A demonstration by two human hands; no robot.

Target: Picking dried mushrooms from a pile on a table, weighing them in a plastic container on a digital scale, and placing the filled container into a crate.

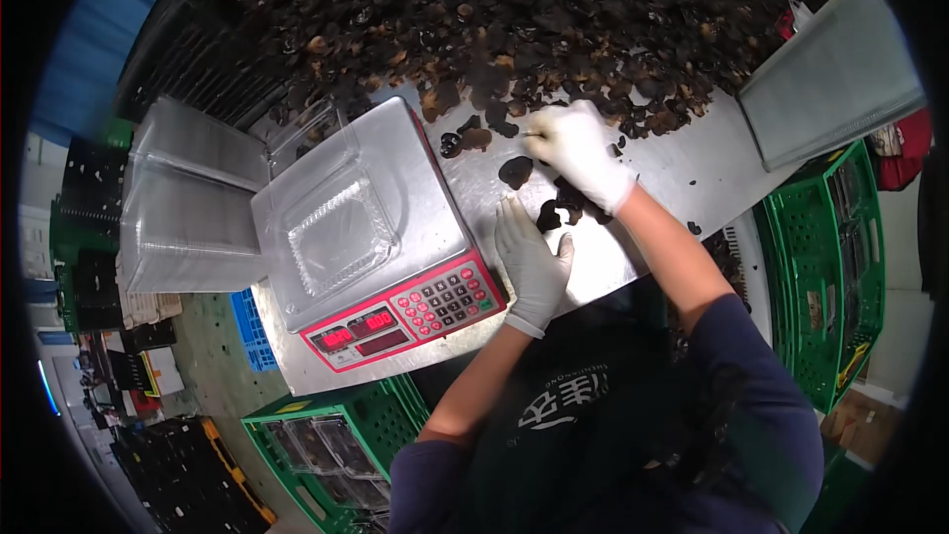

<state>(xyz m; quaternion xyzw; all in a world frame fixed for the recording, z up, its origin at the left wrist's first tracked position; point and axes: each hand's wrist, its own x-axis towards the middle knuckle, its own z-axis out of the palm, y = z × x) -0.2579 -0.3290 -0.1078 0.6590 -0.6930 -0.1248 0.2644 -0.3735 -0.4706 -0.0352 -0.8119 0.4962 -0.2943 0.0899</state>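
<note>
My left hand (534, 262), in a white glove, rests on the metal table beside the scale with its fingers stretched out. A few dark wood ear mushrooms (549, 216) lie just right of its fingertips. My right hand (578, 146), also gloved and slightly blurred, is closed above the table near the edge of the mushroom heap; what its fingers hold, if anything, is hidden. Between the hands and the heap lies a single mushroom (515, 173). On the scale (425, 227), red with a steel plate, sits a clear plastic container (341, 237), apparently without contents.
A big heap of wood ear mushrooms (514, 30) covers the far table (712, 173). Stacked clear containers (193, 208) stand left of the scale, and clear plastic lids (830, 79) at the right. Green crates (331, 445) with packed boxes stand below the table; another green crate (825, 277) is at the right.
</note>
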